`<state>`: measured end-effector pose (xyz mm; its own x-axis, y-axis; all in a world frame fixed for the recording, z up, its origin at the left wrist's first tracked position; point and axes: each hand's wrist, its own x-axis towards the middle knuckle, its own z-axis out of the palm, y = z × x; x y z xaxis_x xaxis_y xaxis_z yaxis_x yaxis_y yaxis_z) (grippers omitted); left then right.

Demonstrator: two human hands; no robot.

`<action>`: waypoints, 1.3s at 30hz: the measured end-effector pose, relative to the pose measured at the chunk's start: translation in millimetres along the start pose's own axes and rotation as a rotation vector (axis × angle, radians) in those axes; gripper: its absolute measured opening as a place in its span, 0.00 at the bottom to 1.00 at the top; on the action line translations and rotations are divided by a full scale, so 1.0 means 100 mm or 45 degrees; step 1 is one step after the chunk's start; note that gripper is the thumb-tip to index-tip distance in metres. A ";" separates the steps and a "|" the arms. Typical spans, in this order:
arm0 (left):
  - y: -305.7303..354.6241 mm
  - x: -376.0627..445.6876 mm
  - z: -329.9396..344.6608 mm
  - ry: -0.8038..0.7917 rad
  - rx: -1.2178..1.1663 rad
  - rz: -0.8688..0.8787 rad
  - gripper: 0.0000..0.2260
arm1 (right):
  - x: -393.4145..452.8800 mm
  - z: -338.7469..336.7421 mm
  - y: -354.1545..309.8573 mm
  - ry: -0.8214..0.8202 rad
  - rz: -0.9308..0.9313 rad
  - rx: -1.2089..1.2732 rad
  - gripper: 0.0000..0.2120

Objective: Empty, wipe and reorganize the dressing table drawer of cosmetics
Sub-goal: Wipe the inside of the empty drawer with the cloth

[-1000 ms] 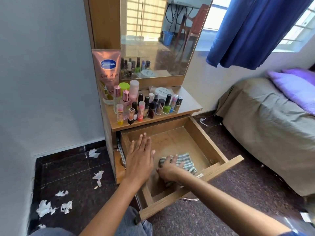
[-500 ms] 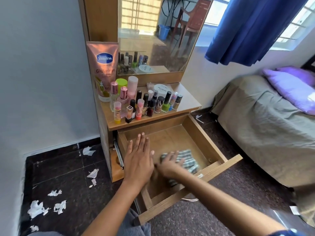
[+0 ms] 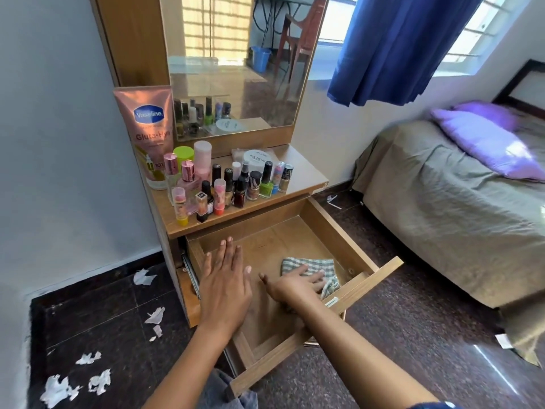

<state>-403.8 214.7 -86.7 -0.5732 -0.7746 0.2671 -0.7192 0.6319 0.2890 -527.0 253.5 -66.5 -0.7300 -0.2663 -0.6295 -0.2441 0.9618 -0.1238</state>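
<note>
The wooden drawer (image 3: 339, 228) is pulled out of the dressing table and holds only a green-and-white checked cloth (image 3: 306, 264). My right hand (image 3: 295, 286) lies flat on the cloth, pressing it against the drawer floor near the front right corner. My left hand (image 3: 225, 283) rests flat with fingers spread over the drawer's left side, holding nothing. Several nail polish bottles and small cosmetics (image 3: 233, 184) stand on the table top (image 3: 303, 175), beside a pink Vaseline tube (image 3: 146, 128) and a white round jar (image 3: 258, 159).
A mirror (image 3: 241, 60) rises behind the top. Torn white paper scraps (image 3: 73, 382) litter the dark floor at left. A bed with an olive sheet (image 3: 448, 208) and purple pillow (image 3: 483, 143) stands at right, under a blue curtain (image 3: 398, 45).
My right hand has slid the cloth rightward across the drawer floor toward the front right corner. My left hand has stayed on the left side.
</note>
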 end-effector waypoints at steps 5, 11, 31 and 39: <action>-0.01 -0.01 -0.01 -0.014 0.020 0.004 0.25 | 0.20 -0.17 0.03 -0.014 0.011 0.068 0.58; 0.01 -0.03 -0.02 -0.033 0.038 0.025 0.25 | 0.33 -0.20 0.09 0.044 -0.278 -0.067 0.53; 0.03 -0.01 -0.04 -0.039 0.041 -0.016 0.29 | 0.37 -0.22 0.14 0.080 -0.008 -0.088 0.65; 0.04 -0.03 -0.03 -0.050 0.019 -0.009 0.29 | 0.47 -0.24 0.05 0.081 -0.288 -0.112 0.52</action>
<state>-403.5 219.3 -83.4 -0.5828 -0.7798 0.2287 -0.7289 0.6260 0.2770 -578.0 244.3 -77.8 -0.6882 -0.4805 -0.5435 -0.4587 0.8687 -0.1871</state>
